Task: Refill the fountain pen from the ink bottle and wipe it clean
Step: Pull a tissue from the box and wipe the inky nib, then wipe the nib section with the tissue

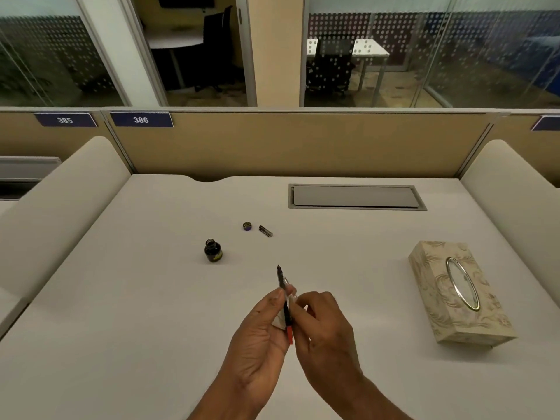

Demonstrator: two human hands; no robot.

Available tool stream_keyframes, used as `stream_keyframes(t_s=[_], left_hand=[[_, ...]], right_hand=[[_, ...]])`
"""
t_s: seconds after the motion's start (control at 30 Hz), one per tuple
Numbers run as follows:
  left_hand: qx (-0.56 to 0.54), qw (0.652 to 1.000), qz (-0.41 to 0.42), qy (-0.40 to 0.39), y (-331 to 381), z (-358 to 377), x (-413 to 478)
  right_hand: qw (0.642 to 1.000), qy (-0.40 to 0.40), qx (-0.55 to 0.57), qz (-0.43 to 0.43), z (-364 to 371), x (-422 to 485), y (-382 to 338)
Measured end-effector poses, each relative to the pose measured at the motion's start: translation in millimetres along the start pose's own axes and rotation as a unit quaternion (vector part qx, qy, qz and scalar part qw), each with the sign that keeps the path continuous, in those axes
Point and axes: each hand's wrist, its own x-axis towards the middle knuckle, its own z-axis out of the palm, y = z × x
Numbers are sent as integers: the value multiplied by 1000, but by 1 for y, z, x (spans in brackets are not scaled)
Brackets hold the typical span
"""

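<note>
Over the near centre of the surface [127, 298], both hands are working the fountain pen [283, 291], nib pointing up and away. Left hand [260, 334] is pinching the barrel together w/ a scrap of white tissue [280, 321]; right hand [321, 322] is closing its fingers on the pen's lower end and the tissue edge. Ink bottle [212, 251] is standing open, well apart to the left; its cap [247, 226] and a small dark pen part [265, 231] are lying beyond it. Tissue box [457, 291] is sitting at right. Judgement: filling appears done, wiping is under way. Remaining: finish wipe, reassemble pen, recap bottle. Ink level in pen cannot be confirmed.
</note>
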Motion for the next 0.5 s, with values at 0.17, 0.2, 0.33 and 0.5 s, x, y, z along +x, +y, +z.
stream_keyframes(t_s=[0.17, 0.2, 0.33, 0.5], left_hand=[[-16, 1000, -6, 16, -15, -1, -1], [-19, 1000, -9, 20, -18, -1, -1], [-22, 998, -28, 54, -27, -6, -1], [-28, 995, -49, 80, -25, -12, 3]], right_hand=[[999, -48, -4, -22, -7, -12, 19], [998, -59, -2, -24, -8, -16, 22], [994, -103, 13, -38, -8, -29, 32], [992, -109, 65, -9, 2, -35, 36]])
